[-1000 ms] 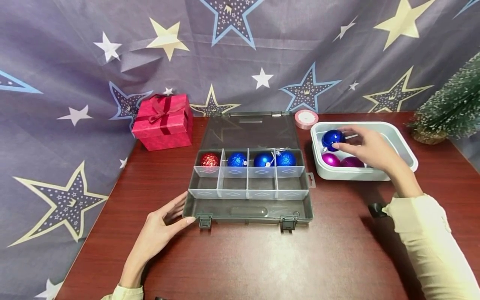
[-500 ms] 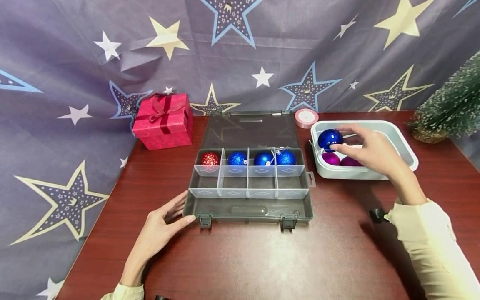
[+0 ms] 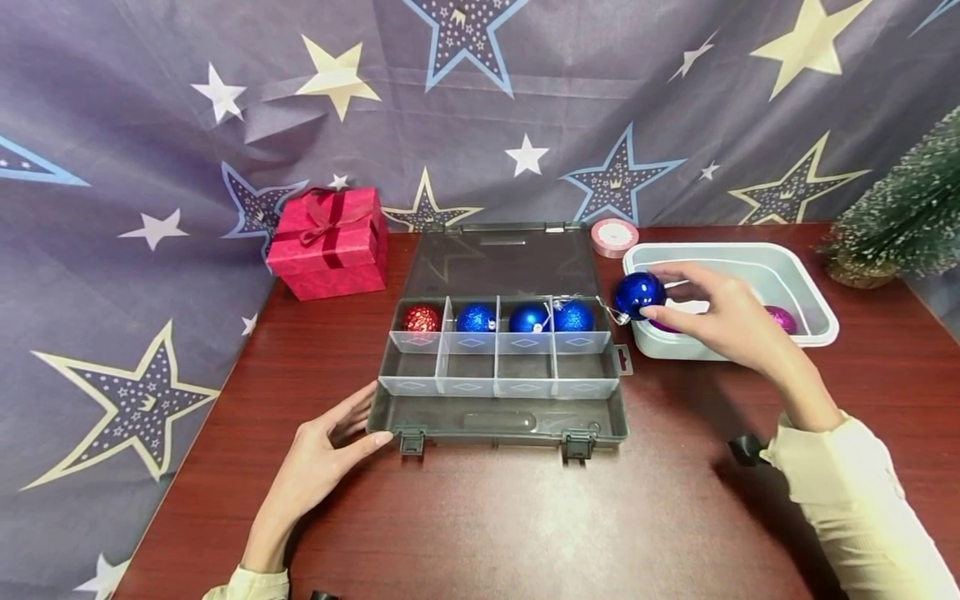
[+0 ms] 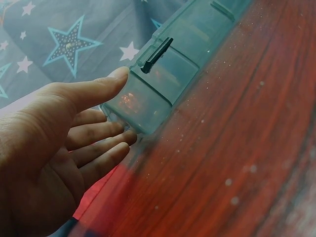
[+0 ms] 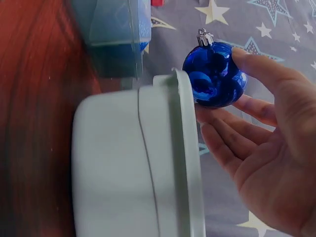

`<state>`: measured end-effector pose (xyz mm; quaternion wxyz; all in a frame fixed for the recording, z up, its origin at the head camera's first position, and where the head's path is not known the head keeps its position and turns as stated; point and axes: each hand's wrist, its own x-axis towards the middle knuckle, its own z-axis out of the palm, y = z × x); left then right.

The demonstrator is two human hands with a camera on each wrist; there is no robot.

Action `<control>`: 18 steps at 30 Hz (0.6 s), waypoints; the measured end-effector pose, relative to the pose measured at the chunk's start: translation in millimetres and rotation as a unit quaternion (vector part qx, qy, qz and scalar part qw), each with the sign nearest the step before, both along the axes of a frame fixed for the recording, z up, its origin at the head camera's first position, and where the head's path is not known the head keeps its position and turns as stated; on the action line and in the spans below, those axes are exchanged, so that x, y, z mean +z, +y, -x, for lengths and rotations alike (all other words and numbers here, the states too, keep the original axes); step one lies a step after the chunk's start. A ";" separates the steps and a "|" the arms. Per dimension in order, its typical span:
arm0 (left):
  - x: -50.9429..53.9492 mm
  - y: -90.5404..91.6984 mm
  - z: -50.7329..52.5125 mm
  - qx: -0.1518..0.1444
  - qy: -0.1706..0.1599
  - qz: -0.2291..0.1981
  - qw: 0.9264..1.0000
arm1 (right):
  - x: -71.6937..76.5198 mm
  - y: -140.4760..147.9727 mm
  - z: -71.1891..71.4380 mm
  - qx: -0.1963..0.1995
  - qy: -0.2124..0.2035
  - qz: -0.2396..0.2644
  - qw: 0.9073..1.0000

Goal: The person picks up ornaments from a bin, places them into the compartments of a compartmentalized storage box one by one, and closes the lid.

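Observation:
My right hand [image 3: 723, 321] pinches a shiny blue bauble [image 3: 639, 295] between thumb and fingers, over the left rim of the white tub [image 3: 738, 351]. In the right wrist view the bauble [image 5: 213, 74] shows its silver cap and hangs just past the tub's edge. Magenta baubles [image 3: 782, 319] lie in the tub, partly hidden by the hand. The divided organizer box [image 3: 498, 412] stands with its lid laid back; its rear row holds a red bauble [image 3: 421, 318] and blue baubles [image 3: 476, 318]. My left hand [image 3: 315, 458] touches the box's front left corner, fingers extended.
A red gift box [image 3: 327, 243] stands at the back left. A pink ribbon roll [image 3: 615, 238] sits behind the box and tub. At the far right is a small frosted tree [image 3: 900, 208]. A starry cloth [image 3: 525, 100] hangs behind the table.
The right hand has carried the blue bauble leftward and a little nearer, from inside the tub to its left rim. A magenta bauble shows on the hand's right side. The left hand stays put.

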<state>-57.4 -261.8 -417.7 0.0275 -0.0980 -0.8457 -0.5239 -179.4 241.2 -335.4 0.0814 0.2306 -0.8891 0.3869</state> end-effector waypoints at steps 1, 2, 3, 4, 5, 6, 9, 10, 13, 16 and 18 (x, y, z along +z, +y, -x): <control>0.0 -0.1 0.1 0.000 0.000 0.000 1.000 | -0.4 -1.2 -0.3 0.007 0.004 0.003 1.000; 0.1 -0.2 0.3 -0.001 0.000 0.000 1.000 | -0.6 -2.7 -0.7 0.014 0.006 0.004 1.000; 0.1 -0.3 0.4 -0.001 0.000 -0.001 1.000 | -0.5 -4.9 -1.4 0.019 0.006 0.006 1.000; 0.2 -0.3 0.4 -0.001 0.000 -0.002 1.000 | -0.6 -7.2 -1.9 0.023 0.005 0.007 1.000; 0.3 -0.2 0.4 0.000 0.001 -0.002 1.000 | -1.2 -9.2 -2.2 0.027 0.004 0.004 1.000; 0.4 -0.2 0.5 0.000 0.001 -0.003 1.000 | -2.0 -11.2 -2.4 0.029 0.000 0.005 1.000; 0.6 0.1 0.5 0.001 0.001 -0.004 1.000 | -4.4 -17.6 -3.5 0.034 -0.012 0.003 0.999; 0.7 0.2 0.5 0.001 0.002 -0.003 1.000 | -5.2 -19.4 -4.0 0.037 -0.013 0.002 0.999; 0.8 0.7 0.2 0.001 0.000 -0.004 1.000 | -6.7 -24.8 -6.0 0.051 -0.006 0.006 0.999; 0.7 0.9 0.0 0.000 0.001 -0.005 1.000 | -7.8 -29.3 -7.8 0.071 0.003 0.012 0.997; 0.9 0.8 0.0 0.000 0.001 -0.004 1.000 | -8.2 -32.1 -8.7 0.081 0.002 0.014 0.997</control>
